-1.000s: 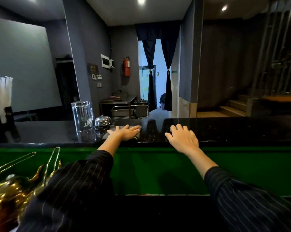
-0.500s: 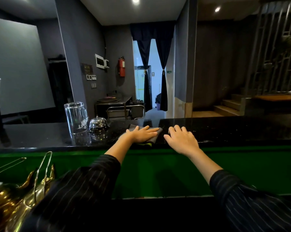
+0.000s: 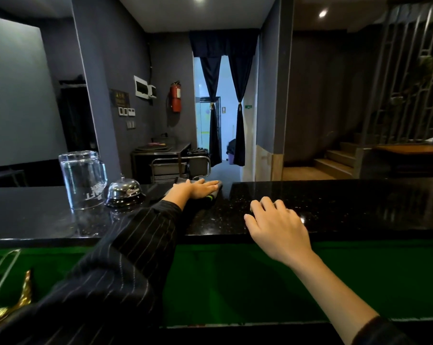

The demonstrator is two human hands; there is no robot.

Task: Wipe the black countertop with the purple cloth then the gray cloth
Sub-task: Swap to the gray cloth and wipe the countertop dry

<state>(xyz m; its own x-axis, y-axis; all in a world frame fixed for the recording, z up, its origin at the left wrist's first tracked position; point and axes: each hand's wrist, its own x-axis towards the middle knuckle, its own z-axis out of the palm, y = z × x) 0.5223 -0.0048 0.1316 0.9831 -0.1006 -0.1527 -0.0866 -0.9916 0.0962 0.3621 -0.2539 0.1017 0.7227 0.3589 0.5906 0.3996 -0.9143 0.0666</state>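
Judged the gray-cloth pass: the left hand [image 3: 195,189] is pressing, fingers straight, on the folded gray cloth [image 3: 184,181] at the glossy black stone countertop's [image 3: 335,207] far edge, while the empty, loosely bent right hand [image 3: 277,225] is resting nearby; the next move is probably calling for a sideways sweep.

The left hand [image 3: 195,189] presses flat on a gray cloth [image 3: 213,194] on the black countertop [image 3: 347,207]. At its 4 o'clock rests the right hand [image 3: 277,225]; at its 9 o'clock stand a bell [image 3: 124,192] and an upturned glass [image 3: 82,180].

Upturned glass [image 3: 82,179] beside service bell [image 3: 124,194]
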